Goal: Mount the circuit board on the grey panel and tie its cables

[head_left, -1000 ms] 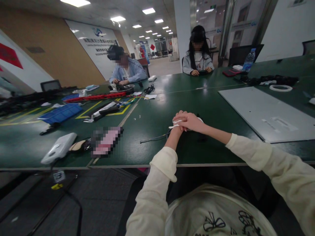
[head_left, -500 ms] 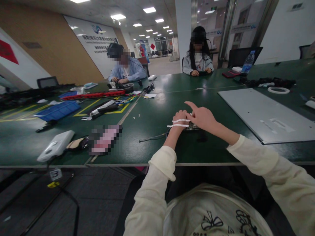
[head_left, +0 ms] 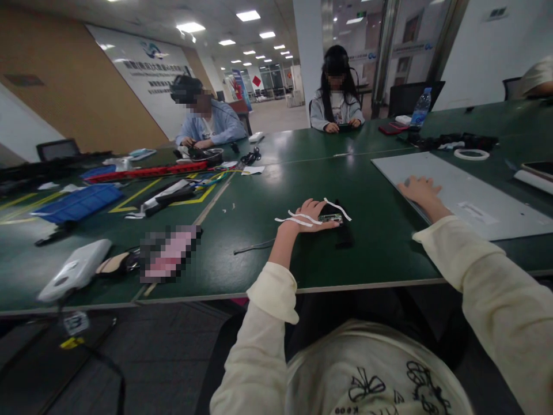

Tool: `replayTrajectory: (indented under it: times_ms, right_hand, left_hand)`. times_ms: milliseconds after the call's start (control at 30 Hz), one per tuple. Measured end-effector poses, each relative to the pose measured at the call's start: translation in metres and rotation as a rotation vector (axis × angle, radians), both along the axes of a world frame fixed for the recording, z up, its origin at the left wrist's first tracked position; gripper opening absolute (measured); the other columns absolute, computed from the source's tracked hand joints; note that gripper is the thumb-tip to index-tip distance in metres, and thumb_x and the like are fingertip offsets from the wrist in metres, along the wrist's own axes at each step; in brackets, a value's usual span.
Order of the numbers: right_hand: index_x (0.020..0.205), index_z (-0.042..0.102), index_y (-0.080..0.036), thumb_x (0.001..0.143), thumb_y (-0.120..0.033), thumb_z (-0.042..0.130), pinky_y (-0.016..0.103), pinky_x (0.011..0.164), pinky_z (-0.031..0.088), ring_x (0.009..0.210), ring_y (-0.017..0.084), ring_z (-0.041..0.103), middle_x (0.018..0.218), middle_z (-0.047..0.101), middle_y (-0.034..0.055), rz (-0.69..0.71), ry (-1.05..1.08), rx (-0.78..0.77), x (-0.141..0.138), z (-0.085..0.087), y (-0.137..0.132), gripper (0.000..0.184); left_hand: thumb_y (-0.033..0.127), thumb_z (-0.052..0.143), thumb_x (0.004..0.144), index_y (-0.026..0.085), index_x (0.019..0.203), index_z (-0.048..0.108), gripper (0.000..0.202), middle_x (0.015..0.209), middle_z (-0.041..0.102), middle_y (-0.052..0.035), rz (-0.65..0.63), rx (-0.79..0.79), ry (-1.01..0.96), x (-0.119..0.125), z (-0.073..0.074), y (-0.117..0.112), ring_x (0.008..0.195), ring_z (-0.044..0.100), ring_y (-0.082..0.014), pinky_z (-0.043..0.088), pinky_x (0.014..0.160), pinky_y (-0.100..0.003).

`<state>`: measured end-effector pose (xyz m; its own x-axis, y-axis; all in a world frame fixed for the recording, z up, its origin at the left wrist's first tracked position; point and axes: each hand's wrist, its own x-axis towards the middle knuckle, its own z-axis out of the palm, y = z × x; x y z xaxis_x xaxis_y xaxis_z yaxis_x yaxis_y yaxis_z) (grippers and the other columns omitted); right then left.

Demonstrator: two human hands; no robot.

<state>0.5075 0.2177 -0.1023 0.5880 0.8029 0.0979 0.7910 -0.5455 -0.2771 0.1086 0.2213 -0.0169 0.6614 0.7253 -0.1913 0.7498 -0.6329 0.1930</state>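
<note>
My left hand (head_left: 306, 217) rests on the table with its thumb along a small circuit board (head_left: 330, 218). The hand hides part of that board, and dark parts lie just beside it. Narrow white strips (head_left: 298, 218) lie across the back of this hand and wrist. Another white strip (head_left: 338, 208) curves over the board's far side. A thin dark cable (head_left: 254, 246) sticks out to the left of my wrist. Away to the right, my right hand (head_left: 421, 193) is over the left part of a flat grey panel (head_left: 453, 178), its fingers apart.
On the left lie a pink phone-like object (head_left: 173, 253), a white device (head_left: 75, 271) and a blue bin (head_left: 78, 203). A tape roll (head_left: 472, 154) and a water bottle (head_left: 420, 108) are at the far right. Two people (head_left: 207, 118) sit across the table.
My right hand has left the left hand and moved right to the grey panel. The left hand stays at the board, more of which now shows. The view has shifted slightly right.
</note>
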Motion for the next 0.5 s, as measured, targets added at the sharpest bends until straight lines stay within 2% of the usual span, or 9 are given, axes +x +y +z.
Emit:
replayTrajectory:
  times_ms: [133, 300, 367, 500]
  right_hand:
    - [0.135, 0.05, -0.016, 0.092, -0.058, 0.025, 0.073, 0.099, 0.018, 0.132, 0.044, 0.031, 0.143, 0.037, 0.0248, 0.05, -0.028, -0.048, -0.001, 0.002, 0.003, 0.066]
    - [0.136, 0.048, -0.017, 0.094, -0.057, 0.021, 0.071, 0.1, 0.022, 0.133, 0.04, 0.032, 0.145, 0.036, 0.0236, 0.133, -0.07, -0.061, -0.005, 0.004, 0.001, 0.064]
    - [0.138, 0.047, -0.017, 0.094, -0.059, 0.02, 0.071, 0.099, 0.022, 0.133, 0.041, 0.031, 0.145, 0.036, 0.024, 0.139, -0.075, -0.07, -0.006, 0.003, 0.002, 0.066]
    - [0.14, 0.044, -0.018, 0.094, -0.059, 0.018, 0.069, 0.1, 0.024, 0.133, 0.04, 0.032, 0.146, 0.036, 0.0231, 0.171, -0.087, -0.088, -0.012, 0.003, 0.003, 0.067]
  left_hand:
    - [0.088, 0.045, 0.065, 0.027, 0.152, 0.018, 0.11, 0.161, 0.017, -0.0123, -0.026, 0.024, 0.052, 0.001, 0.001, -0.002, 0.148, 0.004, -0.0376, 0.015, 0.113, -0.064]
    - [0.086, 0.049, 0.063, 0.028, 0.153, 0.017, 0.111, 0.161, 0.015, -0.0119, -0.045, 0.039, 0.04, 0.001, -0.004, 0.0, 0.147, 0.002, -0.0403, 0.017, 0.111, -0.065]
    - [0.086, 0.052, 0.063, 0.027, 0.152, 0.02, 0.111, 0.159, 0.02, -0.0127, -0.065, 0.054, 0.009, 0.001, -0.004, 0.001, 0.146, 0.007, -0.0409, 0.021, 0.111, -0.063]
    - [0.081, 0.055, 0.065, 0.023, 0.15, 0.026, 0.107, 0.152, 0.033, -0.0157, -0.113, 0.085, -0.069, 0.004, -0.002, 0.001, 0.139, 0.03, -0.0375, 0.031, 0.11, -0.052]
